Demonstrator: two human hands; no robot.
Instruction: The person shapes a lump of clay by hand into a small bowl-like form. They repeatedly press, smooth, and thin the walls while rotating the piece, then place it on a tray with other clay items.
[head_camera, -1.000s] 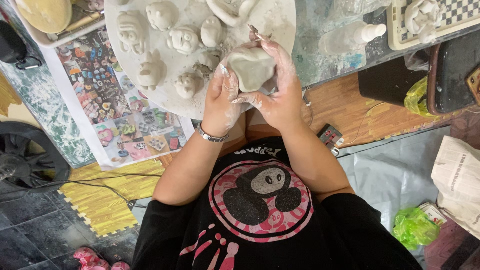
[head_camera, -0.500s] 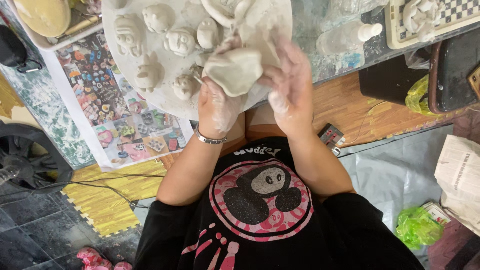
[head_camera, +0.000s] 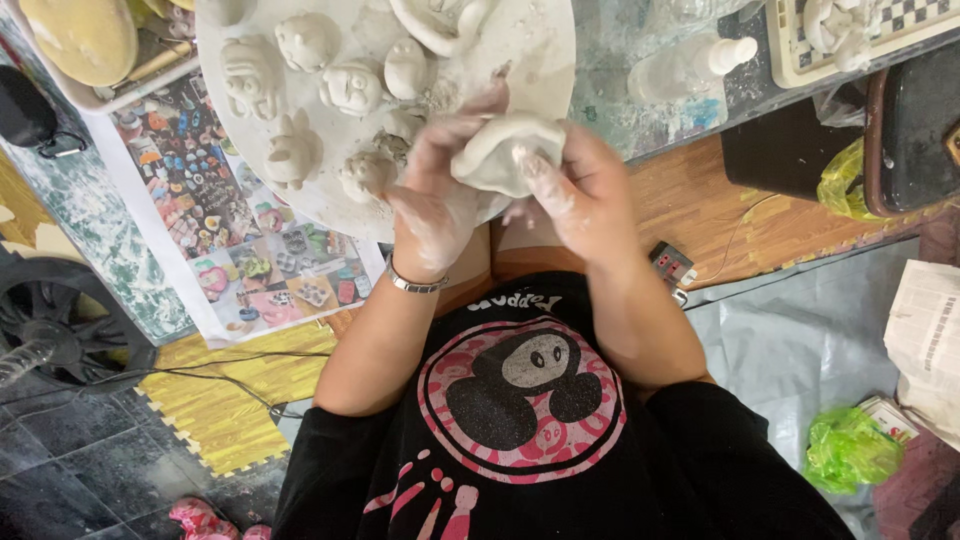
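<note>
Both my hands hold one pale grey lump of clay (head_camera: 500, 150) above the near edge of a round white board (head_camera: 545, 60). My left hand (head_camera: 435, 195), smeared with clay and wearing a metal bracelet, cups the lump from the left. My right hand (head_camera: 580, 195) presses on it from the right with the thumb on top. On the board stand several small clay figures (head_camera: 350, 85), some shaped like little animals, just left of my hands.
A printed sheet of colourful pictures (head_camera: 235, 240) hangs at the left of the board. A plastic bottle (head_camera: 690, 65) and a chequered board (head_camera: 870, 35) lie at the top right. A black fan (head_camera: 60, 325), yellow floor mats (head_camera: 220, 400) and green bags (head_camera: 850, 450) are below.
The lump has been turned and reshaped between my hands, and both hands have shifted slightly over the board's near edge while kneading it.
</note>
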